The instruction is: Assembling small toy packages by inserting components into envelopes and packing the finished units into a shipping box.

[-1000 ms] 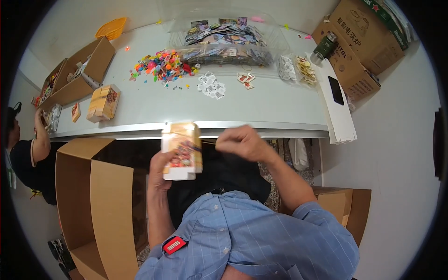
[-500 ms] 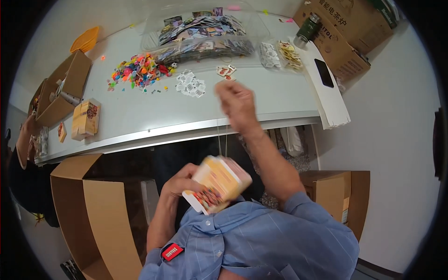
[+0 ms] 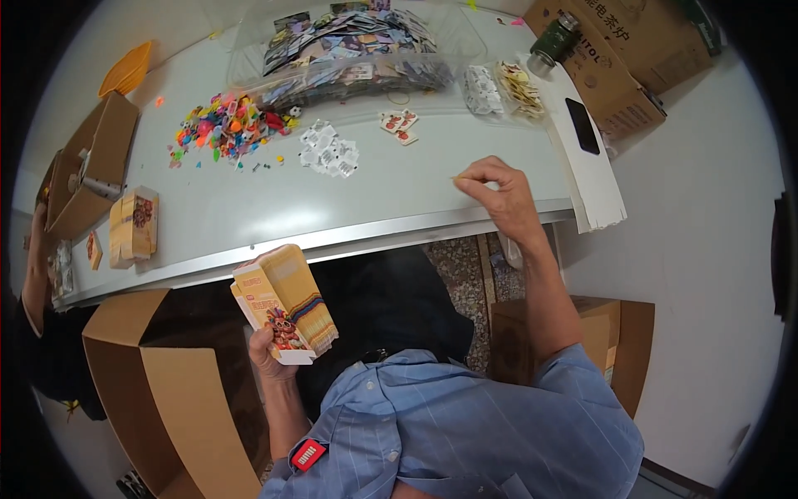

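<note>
My left hand (image 3: 268, 356) grips a thick stack of flat yellow cartons (image 3: 298, 303) with a cartoon figure printed on the front, held over my lap just off the table's front edge. The cartons' layered edges show on the right side of the stack. Above the table's right front, my right hand (image 3: 503, 200) is closed in a pinch. A thin yellowish band (image 3: 456, 177) pokes out from its fingertips; most of it is hidden. Nearest beyond that hand lie a few small printed cards (image 3: 399, 125).
On the table are white packets (image 3: 329, 150), colourful small toys (image 3: 224, 125), a clear bin of cards (image 3: 357, 87), another carton stack (image 3: 135, 226), a phone (image 3: 582, 126) and a green flask (image 3: 553, 43). An open cardboard box (image 3: 187, 399) stands lower left. Another person's arm (image 3: 35, 266) reaches in at left.
My left hand has moved left and turned the carton stack more upright. My right hand has moved right and nearer the table edge. The thin strands between them no longer show.
</note>
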A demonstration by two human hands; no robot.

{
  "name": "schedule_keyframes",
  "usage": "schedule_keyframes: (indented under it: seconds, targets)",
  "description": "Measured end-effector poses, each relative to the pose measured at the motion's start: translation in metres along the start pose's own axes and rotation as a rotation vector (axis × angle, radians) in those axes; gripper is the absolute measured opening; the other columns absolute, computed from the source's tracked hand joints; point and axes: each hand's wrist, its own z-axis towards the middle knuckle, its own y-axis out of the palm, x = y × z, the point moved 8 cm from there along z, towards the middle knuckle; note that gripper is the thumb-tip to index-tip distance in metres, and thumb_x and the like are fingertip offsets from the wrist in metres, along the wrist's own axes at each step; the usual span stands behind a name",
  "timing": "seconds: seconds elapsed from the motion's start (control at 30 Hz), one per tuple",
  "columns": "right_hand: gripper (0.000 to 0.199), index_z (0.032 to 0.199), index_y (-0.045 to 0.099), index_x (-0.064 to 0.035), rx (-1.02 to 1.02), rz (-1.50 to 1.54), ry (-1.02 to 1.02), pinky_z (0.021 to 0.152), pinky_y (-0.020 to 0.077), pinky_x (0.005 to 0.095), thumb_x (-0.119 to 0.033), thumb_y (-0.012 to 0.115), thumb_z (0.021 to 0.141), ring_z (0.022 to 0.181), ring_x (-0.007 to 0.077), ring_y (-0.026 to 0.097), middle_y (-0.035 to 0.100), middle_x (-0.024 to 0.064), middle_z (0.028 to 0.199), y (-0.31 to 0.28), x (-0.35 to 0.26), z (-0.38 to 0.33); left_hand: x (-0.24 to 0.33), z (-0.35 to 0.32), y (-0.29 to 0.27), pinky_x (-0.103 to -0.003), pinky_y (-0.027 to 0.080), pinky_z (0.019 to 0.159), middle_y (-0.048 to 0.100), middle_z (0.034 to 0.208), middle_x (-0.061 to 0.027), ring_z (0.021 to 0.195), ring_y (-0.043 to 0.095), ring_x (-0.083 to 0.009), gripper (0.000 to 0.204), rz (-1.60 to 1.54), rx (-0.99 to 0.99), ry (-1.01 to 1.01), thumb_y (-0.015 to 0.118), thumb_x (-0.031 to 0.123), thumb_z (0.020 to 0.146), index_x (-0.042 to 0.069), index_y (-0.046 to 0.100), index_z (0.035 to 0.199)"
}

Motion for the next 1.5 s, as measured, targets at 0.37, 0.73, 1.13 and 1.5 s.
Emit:
schedule_keyframes:
  seconds: [0.37,0.73,1.13,1.5]
  targets:
    - [0.017,0.087,0.074,0.0002,-0.096,-0.299,0.289,0.061,0.0454,0.0271,-0.016,0.074,0.089,0.068,0.0089,0.058,0.066,0.0043,0.073,-0.080,0.045,0.031,0.016,0.040,0.048,-0.043,0.053,0.101,0.058,0.132,-0.0178,0.116,0.064,-0.0276,0.081,0.166,-0.003,-0.002,0.074,0.029,0.079,-0.003,0.038,0.144]
    - [0.030,0.105,0.072,0.0047,0.642,0.005,-0.137,0.068,0.0463,0.0250,-0.024,0.071,0.095,0.073,0.0089,0.056,0.065,0.0025,0.079,-0.169,-0.035,0.185,0.016,0.053,0.068,-0.041,0.054,0.100,0.061,0.131,-0.0181,0.115,0.066,-0.0258,0.075,0.283,0.055,0.069,0.072,0.032,0.085,-0.006,0.041,0.143]
    - [0.071,0.158,0.018,0.0020,-0.353,0.667,0.260,0.095,0.0495,0.0311,-0.018,0.057,0.102,0.114,0.0200,0.061,0.057,0.0179,0.133,0.156,-0.013,-0.008,0.001,0.093,0.095,-0.029,0.058,0.086,0.071,0.113,-0.0133,0.094,0.071,-0.0146,0.041,0.436,0.026,-0.039,0.073,0.010,0.092,-0.006,0.060,0.126]
    - [0.070,0.154,0.021,0.0063,-0.249,0.704,0.270,0.097,0.0510,0.0316,-0.012,0.061,0.100,0.113,0.0202,0.063,0.058,0.0210,0.131,0.181,-0.027,-0.013,-0.010,0.086,0.092,-0.028,0.054,0.092,0.069,0.117,-0.0126,0.103,0.068,-0.0134,0.038,0.436,-0.029,-0.008,0.066,0.016,0.098,-0.005,0.059,0.129]
